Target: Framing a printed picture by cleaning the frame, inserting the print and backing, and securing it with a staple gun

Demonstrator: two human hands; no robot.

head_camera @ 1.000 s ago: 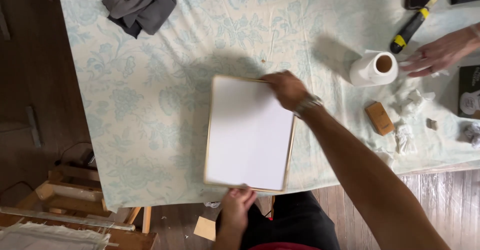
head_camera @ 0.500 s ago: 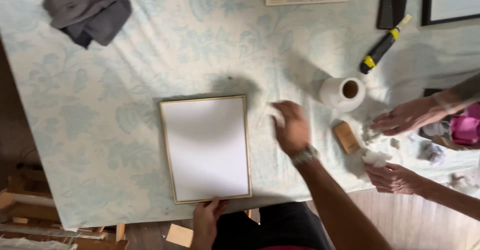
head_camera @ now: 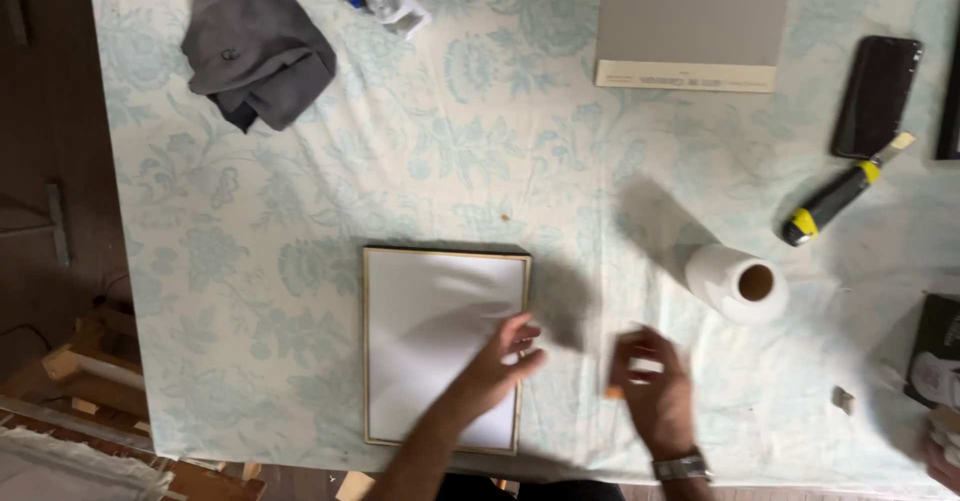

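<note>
Framed white panel (head_camera: 445,346): now lying flat near the table's (head_camera: 300,261) front edge, with the person's left hand (head_camera: 497,363) resting open-fingered over its lower right part, where half a second ago that hand was gripping the bottom edge. Right hand (head_camera: 655,393): having left the frame, it is closing on a small tan block (head_camera: 622,366) just right of the panel. Paper roll (head_camera: 737,283): lying beyond that hand, apart.

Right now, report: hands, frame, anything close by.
Left hand open on white frame. Right hand grips small tan block. Paper roll just right.
</note>
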